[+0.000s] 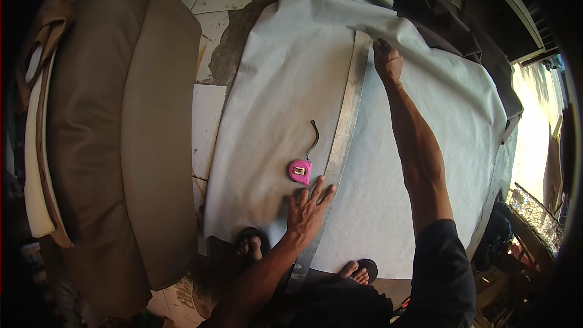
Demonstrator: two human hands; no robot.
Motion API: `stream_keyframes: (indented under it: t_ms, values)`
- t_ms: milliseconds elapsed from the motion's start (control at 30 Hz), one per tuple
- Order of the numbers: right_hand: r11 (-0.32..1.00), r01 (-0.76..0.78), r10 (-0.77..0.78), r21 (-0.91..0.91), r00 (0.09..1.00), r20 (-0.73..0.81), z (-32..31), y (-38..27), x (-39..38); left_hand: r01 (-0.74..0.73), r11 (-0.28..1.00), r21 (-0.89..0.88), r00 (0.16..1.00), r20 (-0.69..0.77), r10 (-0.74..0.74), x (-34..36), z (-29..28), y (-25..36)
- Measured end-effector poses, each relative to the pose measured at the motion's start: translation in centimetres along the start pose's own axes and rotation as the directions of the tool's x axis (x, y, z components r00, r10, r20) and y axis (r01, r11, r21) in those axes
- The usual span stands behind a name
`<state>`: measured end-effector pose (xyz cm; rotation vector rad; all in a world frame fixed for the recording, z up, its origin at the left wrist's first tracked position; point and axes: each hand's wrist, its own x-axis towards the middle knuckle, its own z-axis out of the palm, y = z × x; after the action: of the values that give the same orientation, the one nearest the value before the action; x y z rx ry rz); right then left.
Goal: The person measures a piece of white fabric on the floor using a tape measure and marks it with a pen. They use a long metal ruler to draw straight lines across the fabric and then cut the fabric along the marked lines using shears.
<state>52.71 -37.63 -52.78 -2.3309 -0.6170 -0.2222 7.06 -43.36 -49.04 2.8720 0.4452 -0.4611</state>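
A long metal straightedge (344, 127) lies lengthwise over a large pale grey-white sheet of material (419, 176). My left hand (306, 212) is spread flat near the straightedge's close end, its fingertips pressing on the metal and the sheet beside it. Farther away, my right hand (387, 61) is closed just to the right of the straightedge's far end; whatever its fingers hold is hidden. Left of the straightedge, above my left hand, rests a pink tape measure (299, 171) with a dark wrist strap (314, 140).
To the left stands a brown upholstered seat piece (161, 140) with padded panels. The sheet bunches into folds at its far end, beside dark brown material (443, 30). Worn tiles (209, 109) show between seat and sheet. My sandalled feet (252, 246) are at the near edge.
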Motion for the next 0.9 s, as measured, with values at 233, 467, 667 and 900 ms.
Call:
stream_keyframes:
  t_ms: [233, 467, 667, 900]
  values:
    - [0.999, -0.012, 0.004, 0.039, 0.978, 0.210, -3.5, -3.1, -8.6, 0.038, 0.998, -0.041, 0.992, 0.121, -0.032, 0.1, -0.7, -0.1]
    - [0.991, 0.041, -0.092, 0.130, 0.902, 0.422, -15.0, -8.6, -33.3, 0.085, 0.966, -0.243, 0.980, 0.198, -0.036, 0.2, -2.5, -0.3]
    - [0.934, 0.134, -0.343, 0.330, 0.592, 0.730, -23.4, -9.5, -49.8, 0.049, 0.982, -0.181, 0.984, 0.178, -0.016, 0.3, -1.9, -0.6]
    - [0.942, 0.098, -0.335, 0.320, 0.292, 0.896, -23.2, -10.0, -47.1, 0.028, 0.994, -0.103, 0.989, 0.145, -0.013, 0.2, -2.6, 0.1]
